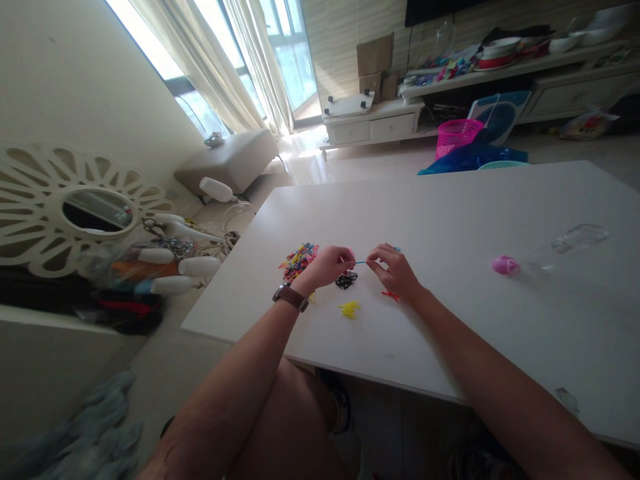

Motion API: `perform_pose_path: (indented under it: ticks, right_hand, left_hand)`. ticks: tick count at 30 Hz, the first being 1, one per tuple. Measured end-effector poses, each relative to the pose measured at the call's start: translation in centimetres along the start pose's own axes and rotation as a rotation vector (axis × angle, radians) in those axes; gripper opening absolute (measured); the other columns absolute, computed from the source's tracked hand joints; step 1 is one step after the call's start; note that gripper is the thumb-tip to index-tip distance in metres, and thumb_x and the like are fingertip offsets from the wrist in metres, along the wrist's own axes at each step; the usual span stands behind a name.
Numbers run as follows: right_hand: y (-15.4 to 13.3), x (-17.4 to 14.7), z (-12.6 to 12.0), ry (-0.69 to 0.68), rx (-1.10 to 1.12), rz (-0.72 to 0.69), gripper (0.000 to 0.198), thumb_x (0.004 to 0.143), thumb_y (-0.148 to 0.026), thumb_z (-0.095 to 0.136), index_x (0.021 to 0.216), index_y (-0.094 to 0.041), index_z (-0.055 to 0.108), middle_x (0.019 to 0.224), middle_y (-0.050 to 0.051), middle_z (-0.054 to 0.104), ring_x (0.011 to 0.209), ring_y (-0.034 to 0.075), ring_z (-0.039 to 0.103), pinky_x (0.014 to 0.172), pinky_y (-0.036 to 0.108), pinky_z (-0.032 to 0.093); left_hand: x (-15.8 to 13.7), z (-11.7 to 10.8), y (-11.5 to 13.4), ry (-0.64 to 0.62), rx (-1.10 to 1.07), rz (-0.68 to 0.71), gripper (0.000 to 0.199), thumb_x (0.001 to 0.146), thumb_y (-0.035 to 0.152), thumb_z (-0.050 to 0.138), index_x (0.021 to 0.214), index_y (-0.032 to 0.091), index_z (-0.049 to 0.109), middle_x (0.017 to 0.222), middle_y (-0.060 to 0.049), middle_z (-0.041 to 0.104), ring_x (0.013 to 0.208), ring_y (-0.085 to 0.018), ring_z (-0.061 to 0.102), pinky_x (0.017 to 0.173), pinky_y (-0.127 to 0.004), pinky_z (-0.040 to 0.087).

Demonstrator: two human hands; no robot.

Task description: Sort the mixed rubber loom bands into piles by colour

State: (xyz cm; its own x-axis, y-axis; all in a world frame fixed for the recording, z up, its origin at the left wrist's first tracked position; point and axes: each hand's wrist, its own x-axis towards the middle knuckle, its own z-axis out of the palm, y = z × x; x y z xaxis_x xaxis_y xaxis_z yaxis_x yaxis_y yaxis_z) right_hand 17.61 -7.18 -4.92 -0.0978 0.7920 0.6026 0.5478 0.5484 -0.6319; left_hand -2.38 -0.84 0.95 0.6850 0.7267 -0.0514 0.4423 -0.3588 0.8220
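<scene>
A thin blue rubber band is drawn out between my two hands above the white table. My left hand, with a watch on the wrist, pinches one end; the fingers of my right hand pinch the other. Left of my left hand lies a mixed pile of coloured bands, partly covered by that hand. Black bands sit just below the fingers, with a yellow heap nearer me. Some red bands lie under my right wrist. A bit of pink shows behind the left fingertips.
On the table's right side are a pink object and a clear plastic container lying on its side. A pink basket stands on the floor beyond the far edge. White lamp parts and a flower-shaped mirror frame are at left.
</scene>
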Motion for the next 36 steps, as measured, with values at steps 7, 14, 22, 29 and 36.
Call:
perform_pose_path:
  ticks: [7, 14, 22, 29, 36]
  right_hand:
    - [-0.34, 0.11, -0.36, 0.013, 0.014, 0.017, 0.011, 0.093, -0.022, 0.055, 0.083, -0.023, 0.06, 0.082, 0.003, 0.061, 0.082, 0.02, 0.056, 0.077, 0.036, 0.046]
    - [-0.31, 0.14, -0.2, 0.023, 0.01, 0.018, 0.005, 0.089, -0.022, 0.06, 0.085, -0.024, 0.062, 0.082, 0.002, 0.063, 0.082, 0.02, 0.057, 0.074, 0.035, 0.046]
    - [-0.33, 0.2, -0.06, 0.006, 0.002, 0.019, 0.009, 0.091, -0.019, 0.056, 0.083, -0.023, 0.059, 0.081, 0.003, 0.062, 0.08, 0.019, 0.056, 0.072, 0.035, 0.045]
    - [0.01, 0.3, -0.16, 0.031, -0.052, 0.019, 0.011, 0.088, -0.018, 0.053, 0.079, -0.023, 0.053, 0.079, 0.002, 0.057, 0.078, 0.02, 0.054, 0.072, 0.035, 0.044]
    - [0.14, 0.17, 0.11, 0.085, -0.054, 0.077, 0.01, 0.091, -0.022, 0.052, 0.08, -0.023, 0.052, 0.079, 0.003, 0.056, 0.079, 0.021, 0.055, 0.07, 0.034, 0.044]
  left_hand:
    - [0.17, 0.1, -0.09, 0.024, 0.024, -0.002, 0.011, 0.084, 0.022, 0.06, 0.079, 0.014, 0.067, 0.069, -0.004, 0.068, 0.062, -0.012, 0.063, 0.056, -0.022, 0.047]
    - [-0.05, -0.06, -0.02, 0.023, 0.014, -0.001, 0.012, 0.084, 0.023, 0.061, 0.08, 0.014, 0.068, 0.07, -0.004, 0.068, 0.062, -0.012, 0.063, 0.058, -0.022, 0.047]
    - [0.16, 0.2, 0.06, 0.015, 0.045, -0.008, 0.012, 0.084, 0.024, 0.061, 0.08, 0.014, 0.068, 0.068, -0.003, 0.068, 0.061, -0.013, 0.063, 0.056, -0.022, 0.045]
    - [0.15, 0.08, 0.18, 0.005, 0.03, -0.015, 0.012, 0.084, 0.021, 0.06, 0.078, 0.014, 0.067, 0.072, -0.004, 0.069, 0.061, -0.012, 0.061, 0.056, -0.022, 0.046]
    - [-0.11, -0.28, 0.22, 0.035, -0.028, -0.02, 0.011, 0.085, 0.021, 0.062, 0.079, 0.013, 0.066, 0.075, -0.004, 0.069, 0.063, -0.011, 0.063, 0.059, -0.021, 0.049]
